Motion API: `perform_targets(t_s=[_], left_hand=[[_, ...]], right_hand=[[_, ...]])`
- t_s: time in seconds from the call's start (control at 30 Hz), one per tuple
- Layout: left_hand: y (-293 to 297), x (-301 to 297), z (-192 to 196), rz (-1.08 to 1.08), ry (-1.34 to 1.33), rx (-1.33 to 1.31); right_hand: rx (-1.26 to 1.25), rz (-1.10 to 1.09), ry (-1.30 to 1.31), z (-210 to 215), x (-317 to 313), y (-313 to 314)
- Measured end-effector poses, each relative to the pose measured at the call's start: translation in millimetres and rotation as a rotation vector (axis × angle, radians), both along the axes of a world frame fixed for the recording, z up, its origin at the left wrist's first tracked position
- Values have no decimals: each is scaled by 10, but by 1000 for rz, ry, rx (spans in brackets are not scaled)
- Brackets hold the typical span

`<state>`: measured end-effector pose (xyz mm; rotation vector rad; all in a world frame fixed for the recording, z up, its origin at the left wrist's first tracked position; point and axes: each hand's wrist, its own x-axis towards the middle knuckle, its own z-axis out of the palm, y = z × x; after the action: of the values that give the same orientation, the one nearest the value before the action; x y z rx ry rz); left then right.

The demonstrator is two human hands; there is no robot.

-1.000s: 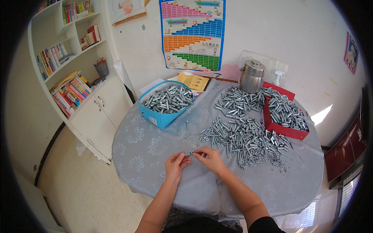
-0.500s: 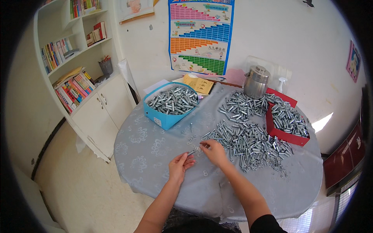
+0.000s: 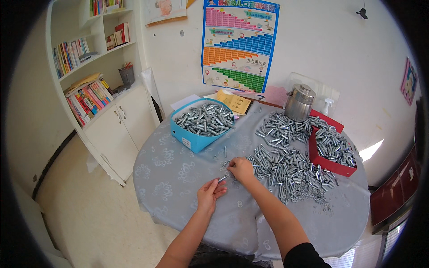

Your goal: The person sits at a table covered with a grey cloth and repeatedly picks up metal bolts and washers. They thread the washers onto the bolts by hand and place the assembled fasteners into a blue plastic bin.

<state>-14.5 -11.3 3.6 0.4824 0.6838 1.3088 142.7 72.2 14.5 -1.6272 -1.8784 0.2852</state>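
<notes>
My left hand (image 3: 208, 195) has a silver bolt (image 3: 223, 177) pinched between thumb and fingers, over the gray tablecloth (image 3: 178, 190), its free end angled away to my right. My right hand (image 3: 242, 170) is just past that end, fingertips down by the scattered small metal rings (image 3: 224, 164); can't tell if they're pinching one. Blue box (image 3: 190, 139) heaped with bolts is farther out on the left, loose bolt pile (image 3: 280, 163) right, filled red box (image 3: 333, 166) touching the pile.
</notes>
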Motion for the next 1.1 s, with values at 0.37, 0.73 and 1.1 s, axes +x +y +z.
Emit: perform_targets(t_s=[0.37,0.73,1.1], left_hand=[[5,13,-8,36,31,-19],[6,-28,-41,-21,-30,-25],[17,-42,-18,-15,-99,-27]], right_hand=[[-578,290,905,337,206,-409],[-516,246,913,175,67,-351],[157,212,-182,-32,-89,24]])
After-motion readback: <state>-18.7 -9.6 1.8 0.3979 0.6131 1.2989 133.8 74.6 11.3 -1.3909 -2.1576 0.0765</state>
